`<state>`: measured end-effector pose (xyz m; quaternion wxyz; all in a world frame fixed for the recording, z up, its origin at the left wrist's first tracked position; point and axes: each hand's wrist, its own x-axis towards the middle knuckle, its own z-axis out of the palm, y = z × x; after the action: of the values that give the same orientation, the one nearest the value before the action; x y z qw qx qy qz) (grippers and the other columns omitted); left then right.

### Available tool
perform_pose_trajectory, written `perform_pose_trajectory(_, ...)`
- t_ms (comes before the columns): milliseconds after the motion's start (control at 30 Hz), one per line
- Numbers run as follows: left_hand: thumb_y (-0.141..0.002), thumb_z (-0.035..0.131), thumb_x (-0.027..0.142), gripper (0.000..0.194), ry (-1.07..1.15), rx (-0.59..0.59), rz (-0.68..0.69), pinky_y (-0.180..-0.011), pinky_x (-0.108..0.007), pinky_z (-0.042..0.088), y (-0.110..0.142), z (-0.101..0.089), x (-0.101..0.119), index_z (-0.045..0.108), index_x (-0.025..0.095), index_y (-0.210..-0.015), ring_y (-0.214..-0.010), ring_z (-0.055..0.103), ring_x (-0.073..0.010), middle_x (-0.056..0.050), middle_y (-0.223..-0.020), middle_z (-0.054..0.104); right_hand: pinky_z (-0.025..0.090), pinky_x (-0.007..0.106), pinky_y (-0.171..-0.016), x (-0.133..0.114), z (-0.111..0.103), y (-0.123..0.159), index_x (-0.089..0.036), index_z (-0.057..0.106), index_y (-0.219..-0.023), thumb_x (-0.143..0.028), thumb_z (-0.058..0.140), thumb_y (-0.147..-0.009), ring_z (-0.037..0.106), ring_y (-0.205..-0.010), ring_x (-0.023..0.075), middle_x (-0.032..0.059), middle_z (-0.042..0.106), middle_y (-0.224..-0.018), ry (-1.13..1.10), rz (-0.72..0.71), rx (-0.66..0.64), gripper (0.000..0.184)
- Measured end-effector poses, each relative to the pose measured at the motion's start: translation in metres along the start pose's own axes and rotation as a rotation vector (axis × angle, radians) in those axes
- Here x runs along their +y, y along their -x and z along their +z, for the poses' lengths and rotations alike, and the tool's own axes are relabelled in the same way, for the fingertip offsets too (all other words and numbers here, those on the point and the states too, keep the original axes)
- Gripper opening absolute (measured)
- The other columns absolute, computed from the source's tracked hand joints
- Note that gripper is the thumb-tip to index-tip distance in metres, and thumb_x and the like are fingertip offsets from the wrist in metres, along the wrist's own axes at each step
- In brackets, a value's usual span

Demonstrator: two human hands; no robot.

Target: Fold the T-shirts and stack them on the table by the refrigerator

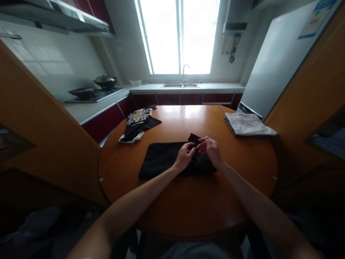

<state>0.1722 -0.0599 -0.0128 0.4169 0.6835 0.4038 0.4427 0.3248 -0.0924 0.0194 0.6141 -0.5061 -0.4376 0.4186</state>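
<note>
A black folded garment (161, 158) lies flat on the round wooden table (188, 205) in front of me, its right part bunched and rising to a small dark fold at the back. My left hand (185, 157) hovers over the middle of the cloth, fingers curved and thumb apart from them. Facing it, my right hand (211, 149) is over the garment's right part with its fingers spread toward the left. Between the two hands I see dark cloth, and neither hand visibly grips it. Whether the fingertips touch the fabric is hard to tell.
At the table's back left lies a crumpled black T-shirt (140, 122) with a white and yellow print. A folded light grey cloth (248, 124) rests at the right edge. Beyond are a counter with a sink (180, 85), a stove with a lidded wok (105, 81), and a fridge (269, 64).
</note>
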Motion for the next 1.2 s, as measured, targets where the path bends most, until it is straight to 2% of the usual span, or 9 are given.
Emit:
perform_pose_trajectory(167,-0.076,0.072,0.016,0.036,-0.024,0.024,0.048,-0.089,-0.033,0.053,-0.003,-0.010,0.009,0.069,0.018,-0.111,-0.111,0.064,-0.0233,-0.007,-0.116,0.070,0.039,0.024,-0.043,-0.003,-0.009,-0.003,-0.018,0.066,-0.078,-0.061,0.047,-0.092,0.056,-0.049,0.0131,0.0040,0.068,-0.065,0.037,-0.179,0.070,0.049)
perform_pose_trajectory(267,-0.077,0.070,0.014,0.044,0.061,0.003,0.036,-0.094,-0.033,0.053,-0.004,-0.027,0.025,0.069,0.019,-0.121,-0.111,0.065,-0.0225,-0.007,-0.124,0.070,0.045,0.026,-0.053,-0.005,-0.012,0.000,-0.019,0.068,-0.083,-0.056,0.049,-0.094,0.060,-0.060,0.0152,0.0034,0.069,-0.072,0.143,-0.327,0.042,0.043)
perform_pose_trajectory(367,-0.078,0.073,0.020,0.056,0.166,-0.048,-0.041,-0.090,-0.033,0.057,-0.004,-0.054,0.047,0.065,0.018,-0.133,-0.103,0.070,-0.0228,-0.008,-0.124,0.072,0.053,0.032,-0.075,-0.008,-0.010,0.008,-0.021,0.070,-0.097,-0.050,0.053,-0.096,0.065,-0.084,0.0194,0.0055,0.071,-0.092,0.285,-0.529,-0.070,0.034)
perform_pose_trajectory(433,-0.077,0.076,0.024,0.063,0.212,-0.070,-0.107,-0.083,-0.032,0.060,-0.003,-0.074,0.059,0.062,0.016,-0.138,-0.096,0.072,-0.0233,-0.008,-0.116,0.075,0.051,0.038,-0.092,-0.010,-0.006,0.016,-0.023,0.068,-0.113,-0.047,0.058,-0.094,0.063,-0.103,0.0230,0.0080,0.068,-0.111,0.389,-0.666,-0.185,0.032)
perform_pose_trajectory(533,-0.075,0.080,0.030,0.071,0.217,-0.051,-0.168,-0.076,-0.031,0.062,-0.001,-0.105,0.066,0.059,0.018,-0.142,-0.090,0.074,-0.0234,-0.007,-0.112,0.077,0.041,0.047,-0.111,-0.010,0.002,0.031,-0.027,0.052,-0.143,-0.044,0.068,-0.088,0.047,-0.132,0.0283,0.0110,0.053,-0.143,0.607,-0.776,-0.421,0.060)
perform_pose_trajectory(633,-0.072,0.085,0.033,0.077,0.219,-0.050,-0.229,-0.077,-0.032,0.062,0.006,-0.133,0.056,0.058,0.021,-0.143,-0.090,0.075,-0.0240,-0.008,-0.115,0.076,0.029,0.051,-0.119,-0.005,0.010,0.042,-0.028,0.031,-0.158,-0.031,0.070,-0.083,0.028,-0.147,0.0306,0.0112,0.032,-0.161,0.827,-0.789,-0.630,0.085)
perform_pose_trajectory(800,-0.064,0.090,0.034,0.083,0.213,0.014,-0.298,-0.090,-0.036,0.060,0.024,-0.172,0.028,0.061,0.019,-0.140,-0.106,0.072,-0.0280,-0.011,-0.121,0.074,0.023,0.052,-0.121,0.008,0.015,0.048,-0.028,0.038,-0.156,-0.013,0.061,-0.078,0.022,-0.150,0.0294,0.0085,0.029,-0.164,0.967,-0.759,-0.803,0.083)
perform_pose_trajectory(1000,-0.066,0.088,0.037,0.079,0.038,-0.006,-0.324,-0.087,-0.038,0.060,0.039,-0.194,-0.002,0.062,0.016,-0.138,-0.104,0.072,-0.0288,-0.012,-0.118,0.075,0.025,0.051,-0.120,0.014,0.019,0.050,-0.026,0.047,-0.151,-0.007,0.057,-0.073,0.025,-0.150,0.0282,0.0075,0.035,-0.162,1.023,-0.720,-0.875,0.081)
perform_pose_trajectory(1200,-0.074,0.077,0.025,0.066,-0.178,-0.012,-0.233,-0.079,-0.033,0.059,0.040,-0.204,-0.007,0.063,0.012,-0.137,-0.088,0.071,-0.0232,-0.009,-0.103,0.077,0.028,0.051,-0.120,0.018,0.019,0.052,-0.026,0.049,-0.149,-0.005,0.054,-0.072,0.026,-0.150,0.0276,0.0068,0.036,-0.162,1.010,-0.708,-0.883,0.080)
